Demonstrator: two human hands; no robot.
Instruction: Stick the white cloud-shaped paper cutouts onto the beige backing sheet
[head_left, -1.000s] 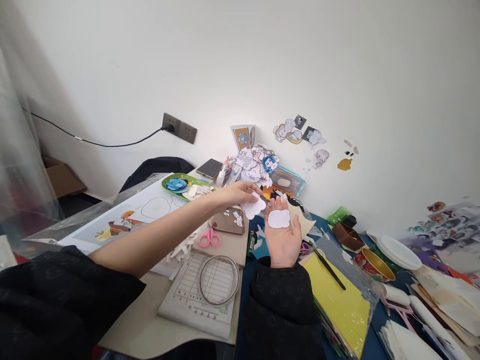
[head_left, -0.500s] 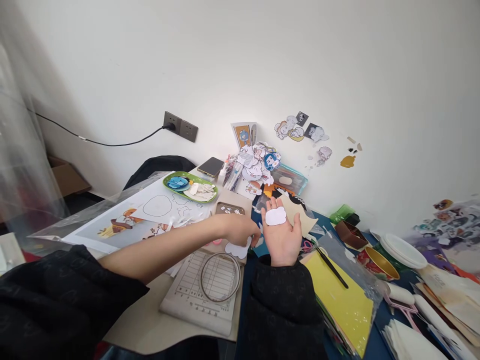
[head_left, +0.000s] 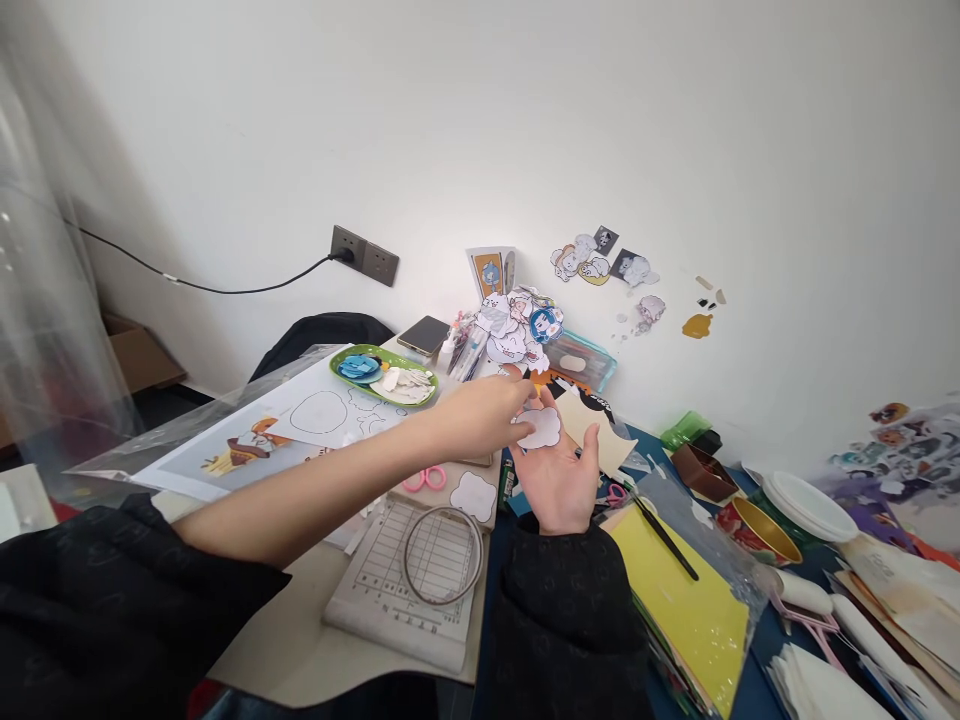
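Observation:
My right hand [head_left: 559, 478] is held palm up over the desk, fingers stretched out. A small white cloud-shaped paper cutout [head_left: 541, 429] rests on its fingertips. My left hand [head_left: 486, 412] reaches across from the left, and its fingers pinch the edge of that cutout. A second white cloud cutout [head_left: 474, 495] lies on the brown pad below my hands. Pink scissors [head_left: 424, 479] sit just left of it. A metal ring [head_left: 442, 555] lies on a printed form near me.
A green tray [head_left: 384, 375] with blue and white scraps stands at the back left, with a phone [head_left: 424, 335] behind it. Sticker cutouts [head_left: 517, 330] pile against the wall. Yellow sheets [head_left: 690, 600], a black pen [head_left: 664, 538], a gold bowl [head_left: 757, 530] and white plates [head_left: 806, 505] crowd the right.
My left hand carried one cloud cutout down onto the brown pad, let go of it, then rose back to pinch the cutout on my right hand.

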